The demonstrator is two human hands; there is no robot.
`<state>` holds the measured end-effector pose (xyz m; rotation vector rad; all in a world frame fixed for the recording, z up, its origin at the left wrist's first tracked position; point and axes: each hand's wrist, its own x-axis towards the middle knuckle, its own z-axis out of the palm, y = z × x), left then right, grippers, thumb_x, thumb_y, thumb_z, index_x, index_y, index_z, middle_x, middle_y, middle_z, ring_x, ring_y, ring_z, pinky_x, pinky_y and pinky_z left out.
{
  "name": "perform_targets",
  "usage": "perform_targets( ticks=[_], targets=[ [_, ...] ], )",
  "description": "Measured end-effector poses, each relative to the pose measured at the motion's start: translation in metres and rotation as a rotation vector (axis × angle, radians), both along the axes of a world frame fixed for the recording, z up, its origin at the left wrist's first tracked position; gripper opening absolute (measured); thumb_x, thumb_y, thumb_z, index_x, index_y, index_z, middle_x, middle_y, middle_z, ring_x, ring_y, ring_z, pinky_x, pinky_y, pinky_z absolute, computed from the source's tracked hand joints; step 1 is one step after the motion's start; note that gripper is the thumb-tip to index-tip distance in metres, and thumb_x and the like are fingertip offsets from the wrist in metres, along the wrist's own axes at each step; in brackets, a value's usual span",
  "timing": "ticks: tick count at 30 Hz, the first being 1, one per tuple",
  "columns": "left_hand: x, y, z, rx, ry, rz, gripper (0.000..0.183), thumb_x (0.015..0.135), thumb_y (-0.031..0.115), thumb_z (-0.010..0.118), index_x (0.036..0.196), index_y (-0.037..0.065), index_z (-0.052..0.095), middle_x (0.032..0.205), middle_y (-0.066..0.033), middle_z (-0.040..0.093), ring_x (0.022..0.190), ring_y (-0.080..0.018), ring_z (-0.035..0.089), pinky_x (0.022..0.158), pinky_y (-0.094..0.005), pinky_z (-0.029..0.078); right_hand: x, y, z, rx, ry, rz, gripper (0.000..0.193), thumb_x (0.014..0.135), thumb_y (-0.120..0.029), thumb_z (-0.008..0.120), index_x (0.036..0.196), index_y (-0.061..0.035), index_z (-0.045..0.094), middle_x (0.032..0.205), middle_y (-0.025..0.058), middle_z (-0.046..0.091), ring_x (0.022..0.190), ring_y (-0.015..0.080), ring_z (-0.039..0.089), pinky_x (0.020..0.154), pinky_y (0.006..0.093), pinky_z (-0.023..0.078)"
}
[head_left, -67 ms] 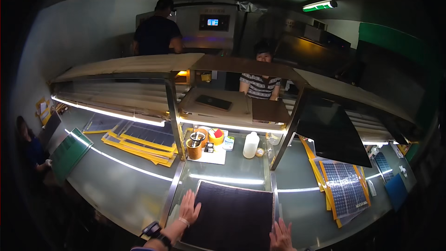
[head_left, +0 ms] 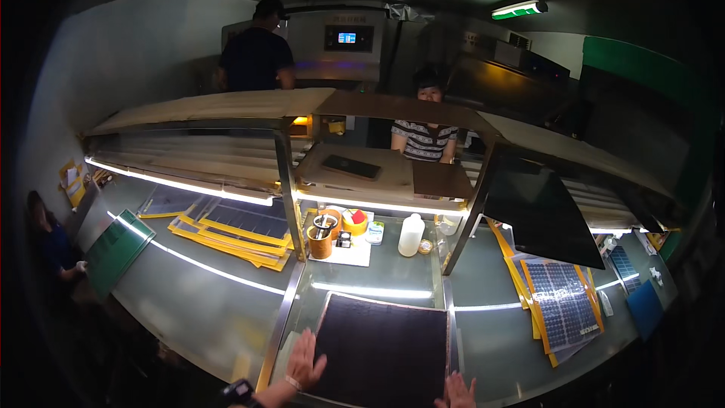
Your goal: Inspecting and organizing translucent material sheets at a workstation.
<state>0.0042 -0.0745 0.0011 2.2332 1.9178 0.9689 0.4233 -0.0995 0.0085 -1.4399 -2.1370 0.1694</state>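
Observation:
A dark rectangular panel (head_left: 384, 344) with a pale thin edge lies flat on the glass-topped bench (head_left: 302, 304). At its left edge is my left hand (head_left: 305, 359), fingers stretched out and nothing held. My right hand (head_left: 456, 393) is by the panel's near right corner, cut off by the picture's lower edge, its fingers apart. Whether either palm presses on the panel I cannot tell.
Past the panel stand a brown cup of tools (head_left: 319, 243), a tape roll (head_left: 353, 221) and a white bottle (head_left: 411, 235). Yellow-edged sheets (head_left: 234, 234) lie left, a solar panel (head_left: 560, 306) right. A shelf (head_left: 370, 162) spans above; several people are around.
Both my hands have drawn back toward me along the panel's sides. The panel looks unmoved on the bench.

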Motion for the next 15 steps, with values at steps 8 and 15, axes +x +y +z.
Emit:
perform_targets(
  ticks=[8,15],
  targets=[
    [-0.029,-0.133,-0.038,-0.106,0.606,-0.267,0.076,0.079,0.036,0.054,0.138,-0.004,0.027,0.146,-0.0231,0.023,0.137,-0.0353,0.018,0.113,-0.0459,0.013,0.001,-0.082,0.001,-0.108,-0.438,0.106,0.062,0.083,-0.029,0.046,0.137,-0.0022,0.032,0.144,0.0170,0.030,0.136,0.0269,0.024,0.112,0.0477,0.012],
    [-0.075,-0.163,-0.038,0.263,0.346,-0.629,0.049,0.086,0.024,0.058,0.131,0.008,0.047,0.130,-0.0129,0.049,0.119,-0.0268,0.047,0.099,-0.0392,0.038,-0.012,-0.102,0.007,0.043,-0.121,0.263,0.048,0.075,-0.002,0.052,0.122,-0.0106,0.054,0.130,0.0205,0.045,0.120,0.0375,0.045,0.103,0.0480,0.035]
  ],
)
